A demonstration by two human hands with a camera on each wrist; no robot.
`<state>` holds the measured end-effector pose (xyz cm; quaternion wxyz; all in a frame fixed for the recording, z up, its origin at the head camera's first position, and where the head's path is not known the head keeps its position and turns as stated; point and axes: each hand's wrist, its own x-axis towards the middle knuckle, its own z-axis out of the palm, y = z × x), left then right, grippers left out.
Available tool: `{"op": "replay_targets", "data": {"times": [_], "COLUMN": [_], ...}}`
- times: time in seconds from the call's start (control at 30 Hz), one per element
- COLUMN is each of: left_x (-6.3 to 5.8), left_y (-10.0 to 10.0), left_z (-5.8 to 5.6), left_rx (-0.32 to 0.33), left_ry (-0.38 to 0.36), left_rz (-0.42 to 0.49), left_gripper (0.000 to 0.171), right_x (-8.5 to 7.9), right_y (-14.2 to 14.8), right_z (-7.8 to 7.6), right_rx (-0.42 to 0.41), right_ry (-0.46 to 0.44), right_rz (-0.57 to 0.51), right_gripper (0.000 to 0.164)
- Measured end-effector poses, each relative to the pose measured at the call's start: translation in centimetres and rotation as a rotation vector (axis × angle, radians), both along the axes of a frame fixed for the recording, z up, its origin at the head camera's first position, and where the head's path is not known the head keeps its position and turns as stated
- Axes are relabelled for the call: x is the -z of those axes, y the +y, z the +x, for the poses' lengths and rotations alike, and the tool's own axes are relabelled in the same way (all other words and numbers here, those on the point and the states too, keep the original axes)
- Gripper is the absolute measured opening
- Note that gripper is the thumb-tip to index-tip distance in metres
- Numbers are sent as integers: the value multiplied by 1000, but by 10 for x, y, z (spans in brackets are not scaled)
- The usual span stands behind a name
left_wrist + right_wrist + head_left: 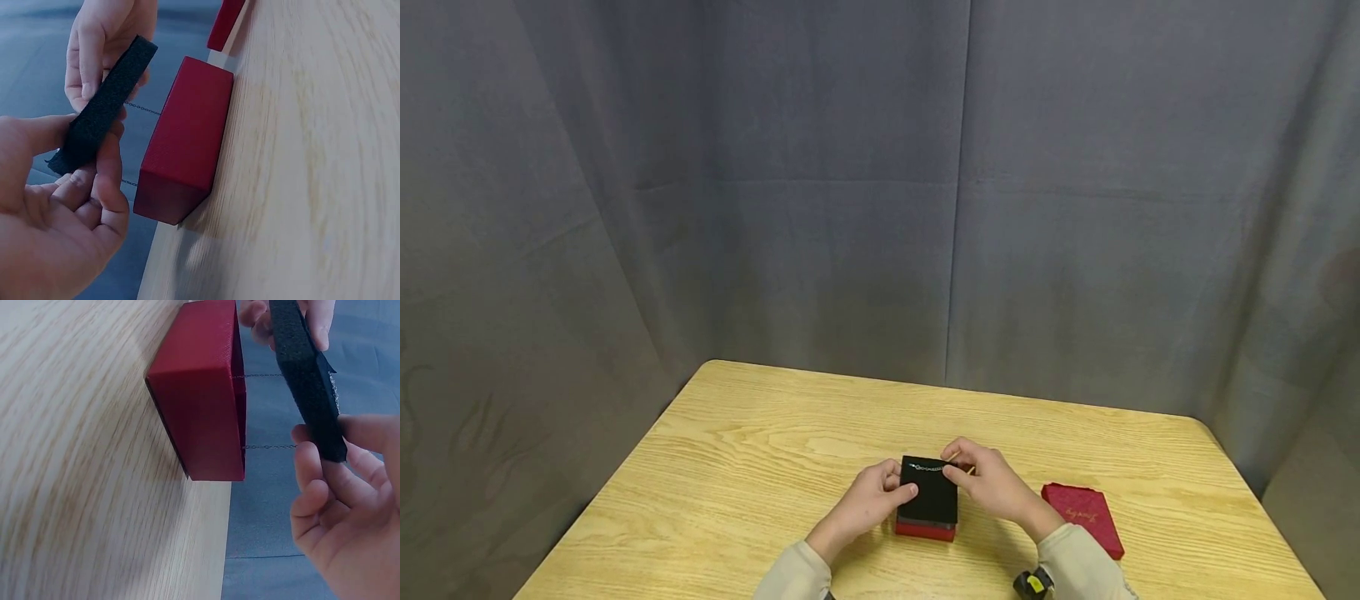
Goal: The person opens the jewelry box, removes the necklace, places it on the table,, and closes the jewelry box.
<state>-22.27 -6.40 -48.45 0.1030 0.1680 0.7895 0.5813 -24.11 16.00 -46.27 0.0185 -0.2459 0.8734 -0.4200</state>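
A black foam pad (934,496) is held up over an open red box (925,532). My left hand (867,502) pinches its left edge, thumb on the top face. At the opposite edge my right hand (994,483) grips it between thumb and fingers. A silvery chain (928,468) lies across the pad's far part. In both wrist views, two thin lengths of chain (265,376) run from beneath the pad into the box, which stands on the table. Small gold-coloured bits show beside my right fingers in the head view.
To the right of my right hand lies a red box lid (1088,518) with gold lettering, on the wooden table (760,467). Grey curtains (835,200) hang behind the table and along its sides.
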Motion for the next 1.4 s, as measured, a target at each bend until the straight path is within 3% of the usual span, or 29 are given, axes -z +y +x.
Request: {"op": "replay_targets", "data": {"times": [0.27, 0.57, 1.03, 1.4], "left_x": [-21, 3, 2, 2], "left_y": [3, 4, 6, 5], "left_z": [14, -3, -2, -1], "left_rx": [9, 48, 49, 53], "left_ry": [-43, -144, -111, -110], "left_rz": [79, 203, 154, 145], "left_gripper": [12, 14, 16, 15], "right_x": [1, 0, -1, 0], "right_y": [0, -2, -3, -2], "right_z": [-1, -1, 0, -1], "right_rx": [10, 38, 80, 94], "right_ry": [70, 60, 147, 164], "right_rz": [-33, -47, 10, 27], "right_gripper": [5, 5, 7, 9]}}
